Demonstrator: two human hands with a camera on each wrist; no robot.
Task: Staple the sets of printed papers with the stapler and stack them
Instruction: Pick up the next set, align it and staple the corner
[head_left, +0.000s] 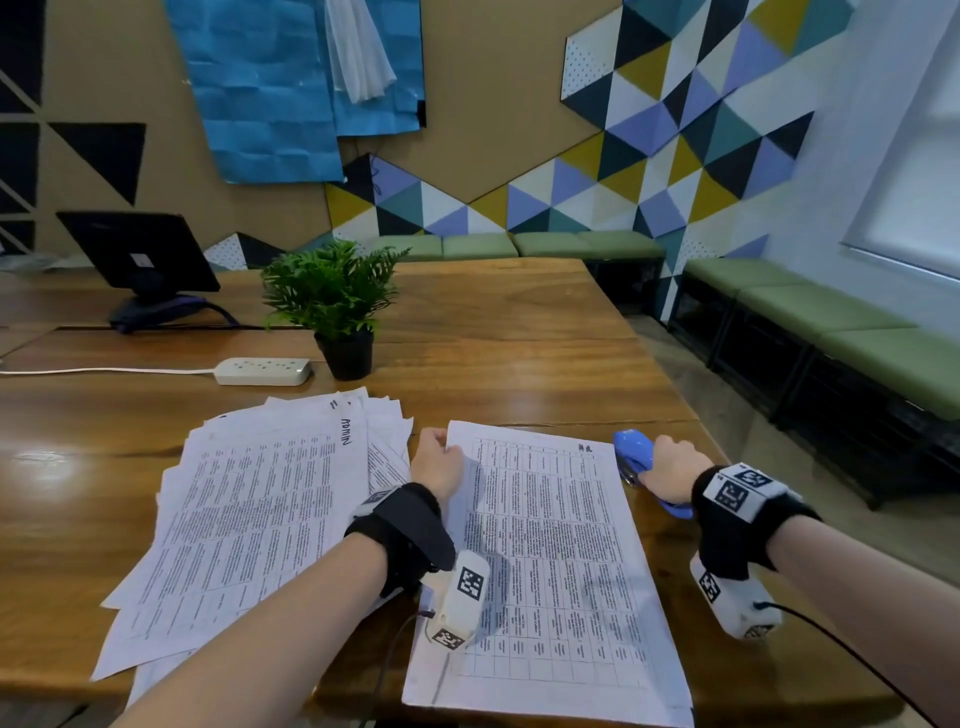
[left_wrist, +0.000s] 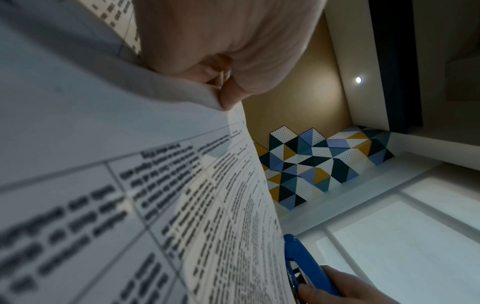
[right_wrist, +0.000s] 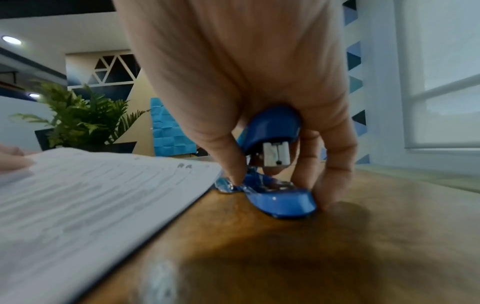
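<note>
A set of printed papers (head_left: 550, 561) lies in front of me on the wooden table (head_left: 519, 332). My left hand (head_left: 439, 462) pinches its far left corner, and the left wrist view shows the sheet (left_wrist: 182, 195) lifted at the thumb. Right of the set, a blue stapler (head_left: 636, 457) rests on the table with my right hand (head_left: 672, 467) curled round its back. In the right wrist view the stapler (right_wrist: 275, 133) stands with its mouth open, base on the wood, beside the set's right corner (right_wrist: 202, 166). A loose fanned pile of printed sheets (head_left: 249, 519) lies to the left.
A potted fern (head_left: 335, 306) and a white power strip (head_left: 262, 371) stand beyond the papers. A dark monitor (head_left: 140, 260) sits at the far left. The table's right edge (head_left: 727, 457) runs close to the stapler, with green benches (head_left: 831, 317) past it.
</note>
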